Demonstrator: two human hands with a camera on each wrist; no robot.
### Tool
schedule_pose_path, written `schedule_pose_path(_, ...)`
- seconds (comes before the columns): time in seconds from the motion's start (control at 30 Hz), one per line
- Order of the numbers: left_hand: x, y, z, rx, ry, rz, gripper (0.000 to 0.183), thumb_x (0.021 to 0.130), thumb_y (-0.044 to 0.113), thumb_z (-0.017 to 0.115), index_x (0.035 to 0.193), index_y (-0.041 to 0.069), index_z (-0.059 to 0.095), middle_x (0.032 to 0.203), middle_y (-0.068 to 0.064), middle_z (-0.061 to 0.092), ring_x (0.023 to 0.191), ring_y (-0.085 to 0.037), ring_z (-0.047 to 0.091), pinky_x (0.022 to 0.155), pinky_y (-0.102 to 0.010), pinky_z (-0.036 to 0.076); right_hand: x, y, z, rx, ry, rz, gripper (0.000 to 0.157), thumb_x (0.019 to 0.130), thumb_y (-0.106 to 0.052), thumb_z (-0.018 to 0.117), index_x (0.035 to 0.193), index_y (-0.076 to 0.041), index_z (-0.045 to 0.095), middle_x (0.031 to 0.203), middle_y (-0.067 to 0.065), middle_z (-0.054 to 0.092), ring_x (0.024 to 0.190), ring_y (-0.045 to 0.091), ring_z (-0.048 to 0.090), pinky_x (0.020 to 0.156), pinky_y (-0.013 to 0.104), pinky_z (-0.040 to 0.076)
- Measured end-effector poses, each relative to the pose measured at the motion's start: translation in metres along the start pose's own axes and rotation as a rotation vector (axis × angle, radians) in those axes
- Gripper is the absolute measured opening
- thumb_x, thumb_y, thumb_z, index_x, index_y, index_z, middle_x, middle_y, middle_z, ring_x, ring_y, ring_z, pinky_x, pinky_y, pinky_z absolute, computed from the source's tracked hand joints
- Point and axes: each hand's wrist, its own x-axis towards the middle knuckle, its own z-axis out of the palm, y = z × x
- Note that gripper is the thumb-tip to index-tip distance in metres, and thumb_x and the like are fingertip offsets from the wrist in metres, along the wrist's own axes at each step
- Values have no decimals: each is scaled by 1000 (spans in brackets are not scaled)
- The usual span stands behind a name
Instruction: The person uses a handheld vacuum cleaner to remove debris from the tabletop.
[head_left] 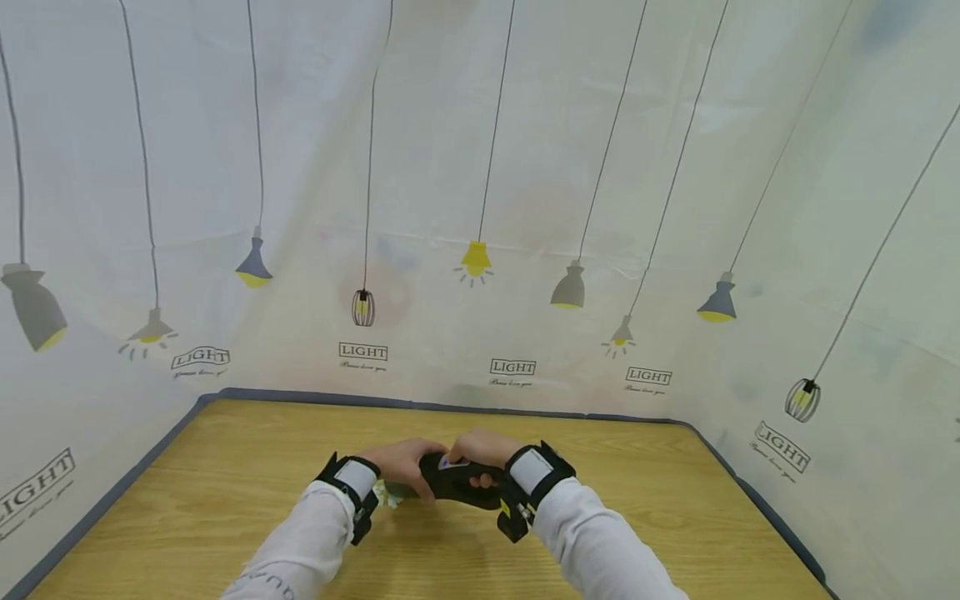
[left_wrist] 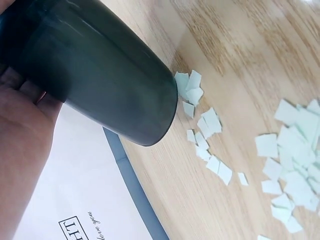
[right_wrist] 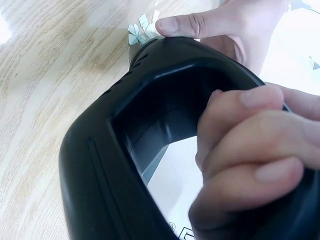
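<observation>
A black handheld vacuum cleaner (head_left: 467, 487) is held just above the table by both hands. My right hand (head_left: 487, 450) has its fingers curled round the loop handle (right_wrist: 95, 170), seen close in the right wrist view. Toward the front, my left hand (head_left: 403, 462) grips the body, thumb on the near side. The smoky see-through front cup (left_wrist: 125, 80) points down to the left, its rounded end close over torn pale green paper scraps (left_wrist: 297, 162). Some scraps lie right at the cup's rim; a denser heap lies farther off in the left wrist view.
The wood-grain table (head_left: 262, 450) is bordered by a dark blue edge strip (head_left: 315, 397). Behind and at both sides hangs a pale sheet (head_left: 442, 167) printed with lamps. Black straps with small cameras (head_left: 513, 523) sit on both wrists.
</observation>
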Motion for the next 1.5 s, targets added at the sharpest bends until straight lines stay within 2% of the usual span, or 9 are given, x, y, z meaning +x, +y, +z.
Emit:
schedule_pose_path(0.27,1,11,1,14,-15,-6,56,63,6,80,114,4,59,99,2,60,86,-11,53,81,-29,40,-7,0,-6,20,-48,28,22,83,-21,50,89,-1,59,55,3,45,40,9,35,39,21,30)
schedule_pose_path(0.4,2,18,3,13,-37,9,52,63,5,79,111,4,61,98,2,61,85,-11,53,81,-28,41,-11,1,-8,13,-51,49,22,83,-21,50,89,-2,59,55,3,45,40,9,35,39,21,29)
schedule_pose_path(0.53,3,21,5,11,-54,-6,51,64,7,79,111,5,61,98,3,61,86,-11,53,81,-29,41,-12,2,-9,9,-53,62,22,83,-20,50,91,-2,58,56,3,45,41,8,35,40,21,30)
schedule_pose_path(1.0,6,11,7,-1,-82,0,49,64,7,79,110,7,62,98,4,62,85,-11,55,81,-29,42,-15,0,-7,16,-61,72,22,84,-19,49,93,-1,58,55,4,45,40,9,35,39,21,29)
schedule_pose_path(1.2,1,8,7,-14,-73,-24,46,64,4,79,107,8,62,95,4,62,85,-12,55,82,-30,42,-11,-2,-2,16,-74,67,22,85,-20,49,92,-1,58,55,3,44,40,8,34,40,21,29)
schedule_pose_path(1.4,-4,8,2,-43,-72,-23,48,64,3,78,109,5,61,97,2,61,86,-12,54,83,-31,41,-10,-6,1,27,-54,73,23,84,-21,51,91,0,57,54,3,45,39,8,35,39,20,29)
schedule_pose_path(1.5,-8,6,0,-27,-64,-15,49,64,4,78,110,5,61,98,2,61,86,-12,54,82,-30,42,-9,-8,4,28,-47,67,23,83,-21,51,90,0,58,53,2,45,39,7,35,38,20,30)
